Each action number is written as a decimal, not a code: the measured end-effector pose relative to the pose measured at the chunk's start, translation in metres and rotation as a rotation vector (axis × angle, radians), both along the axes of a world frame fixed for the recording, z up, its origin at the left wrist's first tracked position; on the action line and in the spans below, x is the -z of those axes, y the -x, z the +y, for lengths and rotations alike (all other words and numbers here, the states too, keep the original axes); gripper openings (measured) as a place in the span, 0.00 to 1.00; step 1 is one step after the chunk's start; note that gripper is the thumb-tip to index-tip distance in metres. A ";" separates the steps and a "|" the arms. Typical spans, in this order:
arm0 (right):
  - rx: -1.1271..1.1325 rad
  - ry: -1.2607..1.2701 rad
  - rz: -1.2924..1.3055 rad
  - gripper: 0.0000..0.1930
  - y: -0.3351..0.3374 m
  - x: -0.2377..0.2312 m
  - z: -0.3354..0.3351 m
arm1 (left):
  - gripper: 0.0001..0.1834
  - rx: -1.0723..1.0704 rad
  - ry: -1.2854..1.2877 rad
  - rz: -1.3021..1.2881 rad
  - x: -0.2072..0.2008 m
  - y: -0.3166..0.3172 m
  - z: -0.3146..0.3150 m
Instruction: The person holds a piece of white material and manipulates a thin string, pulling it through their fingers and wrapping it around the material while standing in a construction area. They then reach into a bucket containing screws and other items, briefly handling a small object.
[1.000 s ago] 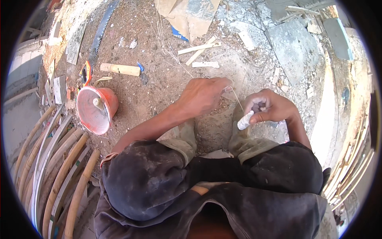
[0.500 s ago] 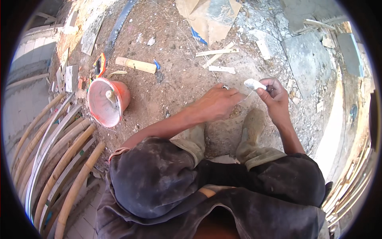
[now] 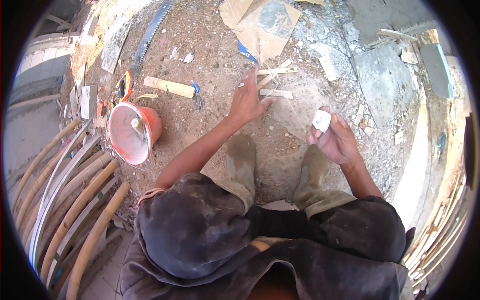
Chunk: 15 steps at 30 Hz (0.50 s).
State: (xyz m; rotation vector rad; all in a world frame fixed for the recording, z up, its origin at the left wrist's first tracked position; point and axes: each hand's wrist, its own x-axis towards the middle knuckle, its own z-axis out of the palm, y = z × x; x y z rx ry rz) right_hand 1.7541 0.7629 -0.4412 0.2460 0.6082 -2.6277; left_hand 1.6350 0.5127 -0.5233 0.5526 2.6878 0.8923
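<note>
In my right hand (image 3: pixel 336 132) a small white wound bundle of string (image 3: pixel 321 120) sits between thumb and fingers. Thin string runs across the ground between it and the wooden strips. Farther forward and to the left, my left hand (image 3: pixel 248 99) reaches low over the dirt, thumb stretched away from the fingers and nothing visible in its grasp. Its fingertips are beside two crossed wooden strips (image 3: pixel 282 71); a short pale strip (image 3: pixel 276 93) lies just right of its thumb.
At left stands an orange bucket (image 3: pixel 156 125) with a pale stick inside. Beyond it lie a handsaw (image 3: pixel 150 35), a bamboo piece (image 3: pixel 169 86) and a blue pen-like object (image 3: pixel 195 87). Brown cardboard (image 3: pixel 267 42) is ahead. Bamboo poles (image 3: pixel 97 235) crowd the lower left.
My left hand has moved forward and left, away from my right hand, its fingers opening out. My right hand has turned and lowered slightly, still holding the white string bundle.
</note>
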 end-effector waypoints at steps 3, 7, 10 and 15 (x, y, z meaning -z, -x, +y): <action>0.013 -0.004 0.013 0.17 0.001 -0.004 -0.003 | 0.44 -0.001 -0.069 -0.012 0.007 0.011 0.005; 0.081 -0.099 0.035 0.16 0.002 -0.003 0.011 | 0.35 0.131 0.137 -0.241 0.004 0.020 -0.008; 0.214 -0.239 0.030 0.16 0.009 -0.002 0.027 | 0.27 0.236 0.077 -0.041 0.010 0.002 -0.029; 0.067 -0.846 0.012 0.17 0.010 0.024 0.057 | 0.18 -0.143 0.153 -0.233 -0.041 -0.001 -0.052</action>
